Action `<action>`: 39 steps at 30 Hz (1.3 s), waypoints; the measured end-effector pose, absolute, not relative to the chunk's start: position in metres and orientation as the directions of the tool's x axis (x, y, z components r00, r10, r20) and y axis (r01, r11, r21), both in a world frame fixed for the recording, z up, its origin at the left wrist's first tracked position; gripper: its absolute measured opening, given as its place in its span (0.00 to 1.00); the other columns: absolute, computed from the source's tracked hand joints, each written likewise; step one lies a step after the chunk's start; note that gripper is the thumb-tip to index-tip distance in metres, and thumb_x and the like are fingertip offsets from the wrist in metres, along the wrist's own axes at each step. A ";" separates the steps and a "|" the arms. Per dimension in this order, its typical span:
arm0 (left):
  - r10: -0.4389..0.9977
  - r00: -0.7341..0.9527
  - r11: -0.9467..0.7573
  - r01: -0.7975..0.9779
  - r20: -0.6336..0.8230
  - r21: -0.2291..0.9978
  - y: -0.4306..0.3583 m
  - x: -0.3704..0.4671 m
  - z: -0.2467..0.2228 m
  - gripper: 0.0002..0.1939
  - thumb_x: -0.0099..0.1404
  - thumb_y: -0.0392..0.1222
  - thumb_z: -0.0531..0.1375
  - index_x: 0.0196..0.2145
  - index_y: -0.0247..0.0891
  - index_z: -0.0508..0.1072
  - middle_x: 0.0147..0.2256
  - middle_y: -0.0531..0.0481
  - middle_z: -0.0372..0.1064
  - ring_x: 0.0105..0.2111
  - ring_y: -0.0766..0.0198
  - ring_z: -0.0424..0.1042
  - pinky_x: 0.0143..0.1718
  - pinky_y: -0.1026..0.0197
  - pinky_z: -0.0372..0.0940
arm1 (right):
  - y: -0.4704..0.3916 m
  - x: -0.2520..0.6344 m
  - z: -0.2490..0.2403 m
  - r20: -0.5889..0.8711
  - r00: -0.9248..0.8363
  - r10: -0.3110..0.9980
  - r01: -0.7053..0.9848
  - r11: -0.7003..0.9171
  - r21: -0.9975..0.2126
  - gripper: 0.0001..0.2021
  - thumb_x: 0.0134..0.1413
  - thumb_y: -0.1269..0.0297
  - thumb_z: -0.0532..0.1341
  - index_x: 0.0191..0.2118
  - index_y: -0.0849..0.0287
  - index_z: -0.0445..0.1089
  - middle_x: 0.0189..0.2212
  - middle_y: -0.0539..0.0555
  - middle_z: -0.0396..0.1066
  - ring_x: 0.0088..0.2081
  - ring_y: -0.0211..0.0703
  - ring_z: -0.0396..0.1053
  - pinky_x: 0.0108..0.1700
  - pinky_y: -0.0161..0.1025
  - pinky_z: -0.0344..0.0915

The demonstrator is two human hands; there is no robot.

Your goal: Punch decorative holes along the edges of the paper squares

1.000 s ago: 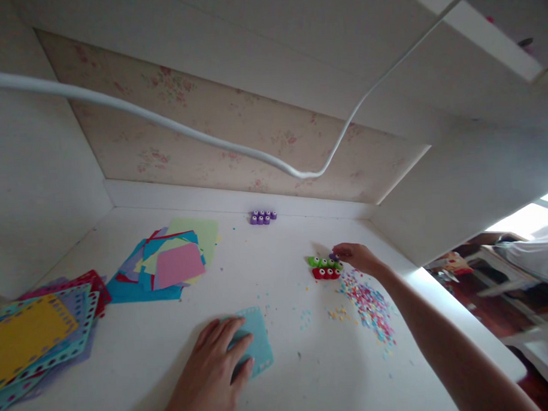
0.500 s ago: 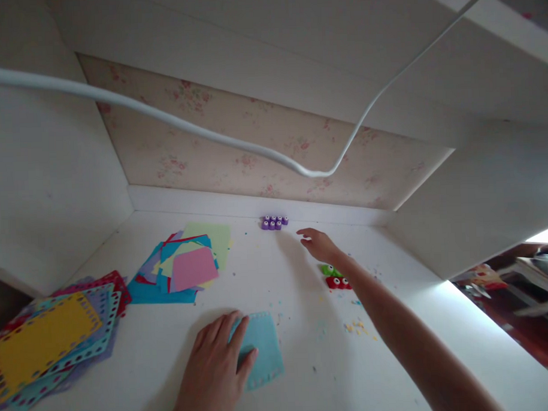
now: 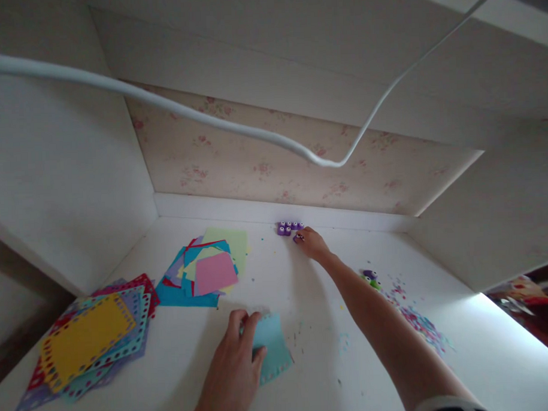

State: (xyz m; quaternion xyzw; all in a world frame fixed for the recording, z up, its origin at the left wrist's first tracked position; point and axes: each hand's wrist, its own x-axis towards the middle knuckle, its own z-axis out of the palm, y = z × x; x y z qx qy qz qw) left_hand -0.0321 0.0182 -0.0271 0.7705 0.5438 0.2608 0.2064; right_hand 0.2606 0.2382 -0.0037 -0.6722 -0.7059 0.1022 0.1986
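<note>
My left hand (image 3: 238, 365) grips the left edge of a small light blue paper (image 3: 272, 348), thumb on top and fingers curled. Small holes run along the paper's top and bottom edges. At the back of the table my right hand (image 3: 312, 242) closes its fingertips on a small purple paper punch (image 3: 298, 237). Just beyond its fingers stands a cluster of several like purple punches (image 3: 284, 227) with round white tops. My fingers partly hide the held punch.
Coloured paper sheets (image 3: 216, 273) lie at the left, and punched sheets (image 3: 87, 335) are piled nearer. Right of my forearm are green punches (image 3: 372, 282), a dark purple punch (image 3: 369, 274) and scattered confetti (image 3: 417, 320). A white cable (image 3: 253, 132) hangs across the view.
My right hand has reached the purple punches and taken hold of one, pulling it apart from the group. My left fingers have curled more tightly on the light blue paper. The view has shifted.
</note>
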 end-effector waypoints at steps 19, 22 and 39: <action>0.898 0.385 -0.360 0.358 0.216 0.861 0.043 0.019 -0.005 0.17 0.61 0.30 0.55 0.42 0.41 0.79 0.45 0.49 0.77 0.47 0.61 0.75 0.53 0.56 0.68 | 0.015 0.248 -0.030 0.112 0.205 0.972 0.130 0.086 -0.988 0.17 0.53 0.51 0.67 0.45 0.54 0.74 0.48 0.60 0.76 0.46 0.51 0.76 0.48 0.50 0.73; 0.884 0.422 -0.358 0.334 0.202 0.872 0.043 0.023 -0.008 0.16 0.62 0.32 0.56 0.43 0.41 0.79 0.45 0.49 0.77 0.47 0.61 0.75 0.53 0.57 0.68 | 0.014 0.246 -0.028 0.118 0.215 0.969 0.066 0.106 -0.992 0.14 0.52 0.53 0.68 0.42 0.54 0.75 0.49 0.59 0.76 0.46 0.50 0.76 0.48 0.48 0.73; 0.917 0.386 -0.233 0.326 0.096 0.916 0.046 0.017 -0.009 0.11 0.63 0.39 0.60 0.43 0.43 0.79 0.45 0.49 0.77 0.45 0.60 0.75 0.50 0.56 0.70 | 0.012 0.245 -0.024 0.142 0.079 0.987 0.215 0.122 -0.969 0.08 0.53 0.61 0.67 0.41 0.53 0.75 0.44 0.57 0.76 0.44 0.48 0.75 0.45 0.44 0.76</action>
